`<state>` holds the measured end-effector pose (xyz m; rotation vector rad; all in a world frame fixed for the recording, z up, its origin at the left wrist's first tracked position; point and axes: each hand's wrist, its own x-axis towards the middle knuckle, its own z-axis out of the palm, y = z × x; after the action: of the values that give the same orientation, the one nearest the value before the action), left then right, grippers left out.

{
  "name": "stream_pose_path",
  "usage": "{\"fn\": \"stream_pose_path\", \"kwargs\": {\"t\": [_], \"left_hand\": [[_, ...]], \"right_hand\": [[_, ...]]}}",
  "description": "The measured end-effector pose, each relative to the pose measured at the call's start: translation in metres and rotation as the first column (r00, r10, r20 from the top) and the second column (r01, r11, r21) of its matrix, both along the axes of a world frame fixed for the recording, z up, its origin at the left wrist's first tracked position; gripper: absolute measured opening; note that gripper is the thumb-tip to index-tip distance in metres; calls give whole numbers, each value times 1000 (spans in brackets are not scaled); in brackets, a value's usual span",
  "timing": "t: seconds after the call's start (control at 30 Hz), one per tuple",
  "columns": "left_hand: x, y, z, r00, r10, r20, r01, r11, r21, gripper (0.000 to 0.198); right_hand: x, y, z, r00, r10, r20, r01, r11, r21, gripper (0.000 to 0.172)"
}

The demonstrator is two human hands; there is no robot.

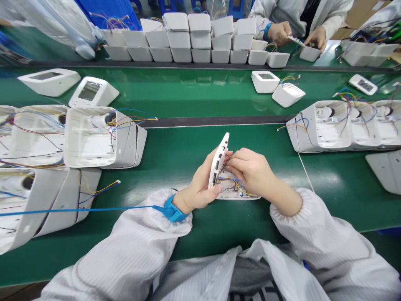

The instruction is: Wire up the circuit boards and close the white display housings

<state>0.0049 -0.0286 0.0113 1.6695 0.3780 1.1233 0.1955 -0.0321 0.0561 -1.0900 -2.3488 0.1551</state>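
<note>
In the middle of the bench, my left hand (202,184) grips a white plastic cover (218,162), tilted up on edge with its slotted rim facing right. Below and to the right of the cover lies a white housing (236,194) with blue, yellow and red wires (235,182) inside. My right hand (249,167) is over the housing, its thumb and fingers pinched together at thin wires beside the cover's inner face. The fingertips partly hide what they pinch. Around my left wrist is a blue wrist strap (174,209) with a cord running left.
Open white housings with wires stand at left (90,138) and right (332,129). Closed units with small screens (94,92) sit on the green belt (175,92). Behind it are stacked white housings (178,37) and a co-worker's hands (280,33) holding parts.
</note>
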Motion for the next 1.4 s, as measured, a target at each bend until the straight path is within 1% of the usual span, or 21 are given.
{"fn": "stream_pose_path", "kwargs": {"t": [0.13, 0.2, 0.33, 0.43, 0.5, 0.57, 0.63, 0.67, 0.7, 0.73, 0.8, 0.83, 0.87, 0.93, 1.0, 1.1, 1.13, 1.2, 1.3, 1.37, 1.4], "left_hand": [[1, 0, 3, 999, 12, -35, -12, 1000, -5, 77], [1, -1, 5, 999, 14, -50, -14, 1000, -2, 79], [2, -1, 7, 998, 0, -66, -2, 999, -33, 81], [2, -1, 7, 996, -10, -84, 6, 999, -45, 81], [1, -1, 6, 997, -11, -76, 7, 999, -52, 82], [0, -1, 3, 999, -16, -44, 12, 997, -78, 82], [-1, -1, 0, 1000, -17, -11, 16, 994, -104, 82], [-2, -1, -1, 1000, -17, 1, 17, 993, -114, 81], [-2, -2, -2, 1000, -17, 10, 18, 992, -122, 80], [-2, -2, -3, 1000, -19, 15, 21, 991, -130, 80], [-2, -3, -4, 999, -34, 21, 37, 986, -163, 81], [-1, -3, -4, 999, -41, 25, 45, 983, -180, 82], [-1, -4, -4, 999, -43, 28, 48, 981, -187, 82], [-1, -4, -4, 999, -37, 25, 41, 983, -181, 84], [-1, -4, -3, 1000, -30, -1, 29, 986, -163, 85], [-1, -3, -1, 999, -23, -38, 17, 989, -144, 86], [-1, -3, 0, 999, -21, -41, 15, 990, -138, 86], [0, -3, 3, 999, -19, -39, 14, 992, -125, 85], [1, -4, 7, 999, -19, -49, 15, 997, -76, 81], [2, -4, 8, 997, 9, -83, -10, 1000, -14, 81], [3, -4, 8, 994, 33, -107, -31, 999, 16, 83]], "right_hand": [[-1, 0, 0, 998, -9, 61, 9, 1000, -5, 34], [-1, 1, 0, 995, -35, 96, 34, 999, 8, 36], [-2, 0, -2, 983, -85, 162, 76, 995, 66, 36], [-3, 0, -4, 983, -82, 167, 68, 994, 86, 34], [-4, 0, -5, 985, -64, 163, 56, 997, 54, 33], [-3, 0, -2, 987, -64, 146, 66, 998, -13, 33], [1, 0, 5, 994, -79, 75, 87, 990, -109, 33], [4, 0, 10, 997, -71, 17, 73, 981, -178, 32], [7, -1, 17, 998, -37, -49, 23, 965, -262, 29], [11, -2, 24, 994, 16, -111, -54, 935, -350, 25], [18, -5, 36, 970, 145, -198, -225, 842, -490, 24], [20, -6, 41, 957, 193, -216, -282, 795, -537, 25], [22, -7, 44, 950, 215, -224, -307, 763, -569, 22], [24, -7, 46, 949, 195, -246, -307, 737, -602, 13], [26, -4, 44, 945, 152, -290, -307, 716, -626, 14], [27, 0, 39, 935, 144, -325, -331, 687, -647, 14], [27, 0, 37, 937, 147, -317, -327, 693, -642, 14], [27, 2, 32, 947, 172, -270, -304, 746, -592, 14], [24, 4, 24, 972, 211, -102, -235, 875, -424, 17], [22, 5, 19, 979, 200, 30, -182, 936, -302, 16], [21, 6, 17, 980, 178, 84, -152, 956, -252, 16]]}}
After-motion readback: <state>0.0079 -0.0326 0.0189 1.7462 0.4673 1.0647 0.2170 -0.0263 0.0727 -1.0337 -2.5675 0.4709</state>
